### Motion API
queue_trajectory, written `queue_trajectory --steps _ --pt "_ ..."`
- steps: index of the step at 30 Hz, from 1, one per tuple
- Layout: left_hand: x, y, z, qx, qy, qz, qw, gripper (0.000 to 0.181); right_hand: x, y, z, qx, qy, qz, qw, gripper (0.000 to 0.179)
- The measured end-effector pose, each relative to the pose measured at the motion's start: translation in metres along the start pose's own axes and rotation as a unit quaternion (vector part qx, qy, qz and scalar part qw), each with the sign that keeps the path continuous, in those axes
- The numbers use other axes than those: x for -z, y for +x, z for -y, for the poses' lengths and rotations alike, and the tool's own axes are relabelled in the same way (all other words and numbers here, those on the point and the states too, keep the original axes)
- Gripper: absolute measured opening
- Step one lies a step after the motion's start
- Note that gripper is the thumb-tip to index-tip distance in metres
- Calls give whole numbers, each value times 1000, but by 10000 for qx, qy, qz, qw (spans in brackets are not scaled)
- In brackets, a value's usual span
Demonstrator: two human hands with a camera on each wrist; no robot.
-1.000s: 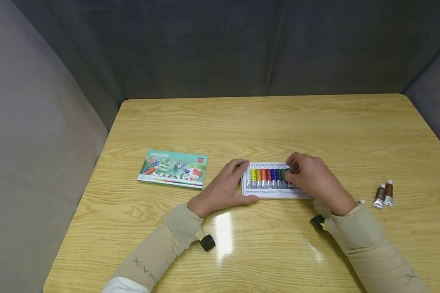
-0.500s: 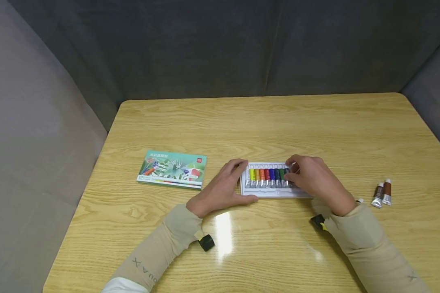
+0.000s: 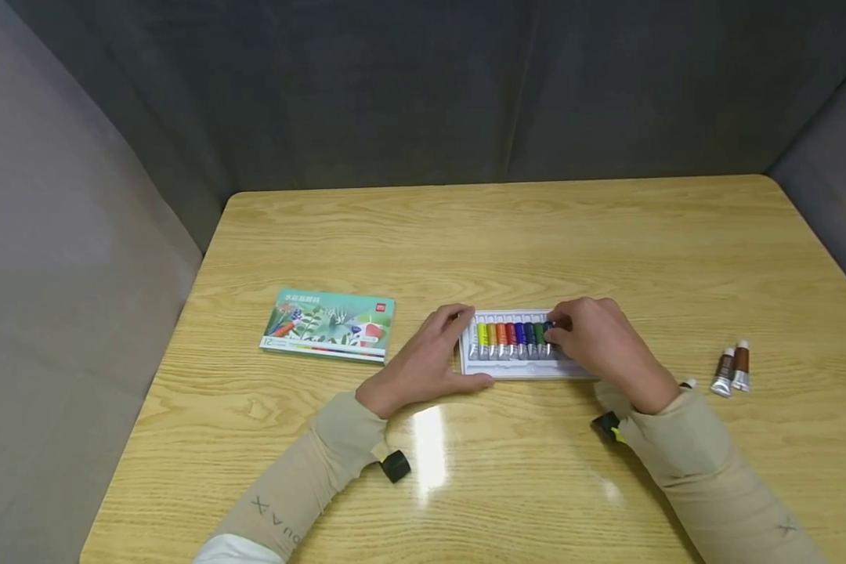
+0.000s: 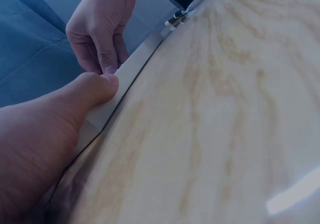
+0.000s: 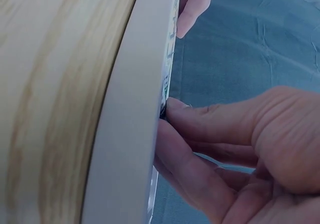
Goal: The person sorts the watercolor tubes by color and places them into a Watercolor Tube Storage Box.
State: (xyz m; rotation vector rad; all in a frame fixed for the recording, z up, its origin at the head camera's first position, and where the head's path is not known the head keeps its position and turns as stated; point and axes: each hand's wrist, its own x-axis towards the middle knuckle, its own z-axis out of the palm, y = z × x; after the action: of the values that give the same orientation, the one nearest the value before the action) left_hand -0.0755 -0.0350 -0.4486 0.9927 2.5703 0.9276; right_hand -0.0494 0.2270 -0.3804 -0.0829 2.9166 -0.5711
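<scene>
A white plastic tray (image 3: 529, 370) lies on the table, holding a row of small paint tubes (image 3: 511, 338) from yellow through red and blue to green. My left hand (image 3: 426, 362) holds the tray's left end, with the thumb along the near edge and the fingers at the far corner. Over the right part of the tray, my right hand (image 3: 602, 337) pinches a dark paint tube (image 3: 549, 329) between thumb and fingers. In the right wrist view only a dark bit shows between the fingertips, against the tray's side (image 5: 127, 114). The right hand covers the tray's right end.
Two brown paint tubes (image 3: 733, 370) lie on the table at the right. A white cap (image 3: 688, 384) peeks out beside the right sleeve. At the left lies a green illustrated paint box (image 3: 327, 325). Dark cloth (image 3: 395, 94) stands behind the table.
Both hands stay at the tray with hardly any movement. The right fingers have shifted slightly at the dark tube, and the head view has drifted a little.
</scene>
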Motion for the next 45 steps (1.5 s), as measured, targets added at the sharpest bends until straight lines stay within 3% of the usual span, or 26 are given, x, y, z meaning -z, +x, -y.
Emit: queue_trajectory --steps 21,45 --pt "2 0 -2 33 -21 40 10000 108 -1 1 -2 9 4 65 10000 24" --pt "1 -1 -1 14 -43 -28 10000 107 -3 0 3 -413 180 202 9988 33"
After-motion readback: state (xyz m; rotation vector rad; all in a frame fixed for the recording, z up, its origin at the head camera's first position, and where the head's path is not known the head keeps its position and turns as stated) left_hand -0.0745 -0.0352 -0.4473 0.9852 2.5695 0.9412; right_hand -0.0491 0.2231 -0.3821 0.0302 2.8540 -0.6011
